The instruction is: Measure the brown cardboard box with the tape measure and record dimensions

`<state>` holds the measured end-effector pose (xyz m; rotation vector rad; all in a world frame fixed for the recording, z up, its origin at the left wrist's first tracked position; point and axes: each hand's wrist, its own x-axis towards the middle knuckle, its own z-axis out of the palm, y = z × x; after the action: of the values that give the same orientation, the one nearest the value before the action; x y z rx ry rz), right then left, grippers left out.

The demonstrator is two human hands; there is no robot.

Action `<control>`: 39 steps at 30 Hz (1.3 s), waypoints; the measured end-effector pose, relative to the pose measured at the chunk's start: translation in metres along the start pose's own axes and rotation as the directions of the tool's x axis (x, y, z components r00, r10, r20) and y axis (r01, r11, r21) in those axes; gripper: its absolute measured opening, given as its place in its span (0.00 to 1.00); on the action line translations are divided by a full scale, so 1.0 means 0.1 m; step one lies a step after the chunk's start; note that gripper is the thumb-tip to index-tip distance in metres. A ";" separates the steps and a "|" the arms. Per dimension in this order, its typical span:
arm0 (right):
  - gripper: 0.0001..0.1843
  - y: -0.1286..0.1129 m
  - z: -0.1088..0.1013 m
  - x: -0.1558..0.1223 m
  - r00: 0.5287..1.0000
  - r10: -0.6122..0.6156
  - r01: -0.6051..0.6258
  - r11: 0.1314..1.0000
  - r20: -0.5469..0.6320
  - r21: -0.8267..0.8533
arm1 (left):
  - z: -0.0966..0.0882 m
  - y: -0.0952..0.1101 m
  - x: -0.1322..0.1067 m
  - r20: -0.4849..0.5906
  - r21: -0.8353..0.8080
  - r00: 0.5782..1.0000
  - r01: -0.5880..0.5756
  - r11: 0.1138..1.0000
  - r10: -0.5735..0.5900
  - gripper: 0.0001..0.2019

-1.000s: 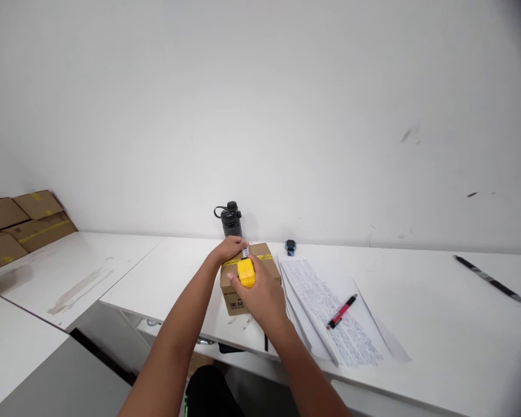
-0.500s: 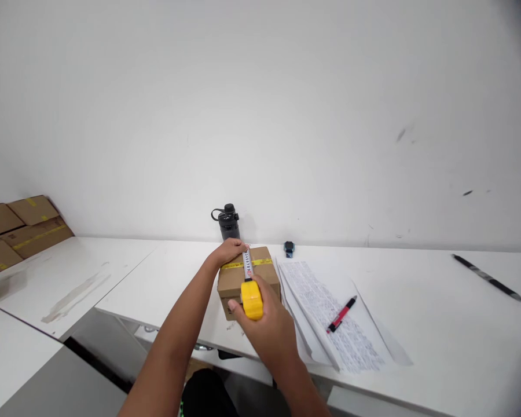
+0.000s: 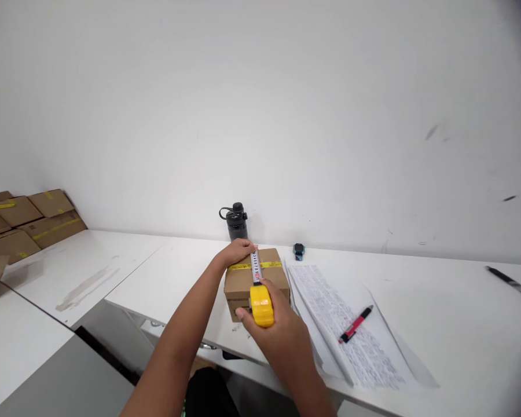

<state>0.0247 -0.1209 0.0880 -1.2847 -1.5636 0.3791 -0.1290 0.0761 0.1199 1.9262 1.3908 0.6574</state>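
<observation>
A small cardboard box with yellow tape across its top sits on the white table. Over its top lies the pulled-out blade of a yellow tape measure, running from the far edge towards me. My right hand is closed around the tape measure's case at the box's near edge, thumb on the left side. At the far edge, my left hand has its fingers closed at the blade's end, holding it against the box. Part of the box's front is hidden behind my right hand and the case.
Behind the box stands a dark bottle, with a watch to its right. Handwritten papers carrying a red-and-black pen lie right of the box. Several taped boxes are stacked far left. A dark, pen-like object lies far right.
My view has turned slightly left, so everything appears further right and more of the stacked boxes shows. Both hands keep their hold, and the blade still lies across the box.
</observation>
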 end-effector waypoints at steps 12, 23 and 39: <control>0.32 0.05 0.03 -0.25 0.999 -0.012 0.012 1.000 -0.038 0.010 | 0.00 0.10 -0.04 0.011 0.093 0.995 0.100 0.991 -0.101 0.24; 0.29 0.41 -0.01 -0.04 0.956 -0.288 0.293 0.953 0.062 -0.078 | 0.00 0.39 -0.34 -0.222 0.001 0.964 -0.149 0.989 0.145 0.26; 0.29 0.67 -0.15 -0.46 0.928 0.100 0.004 0.961 -0.360 0.276 | 0.41 0.75 -1.14 0.081 0.657 0.952 -0.275 0.702 0.297 0.38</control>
<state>0.0686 -0.1405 0.0204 -1.1059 -1.1188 0.3451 -0.0872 -0.0572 0.1478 2.7548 1.4809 0.3347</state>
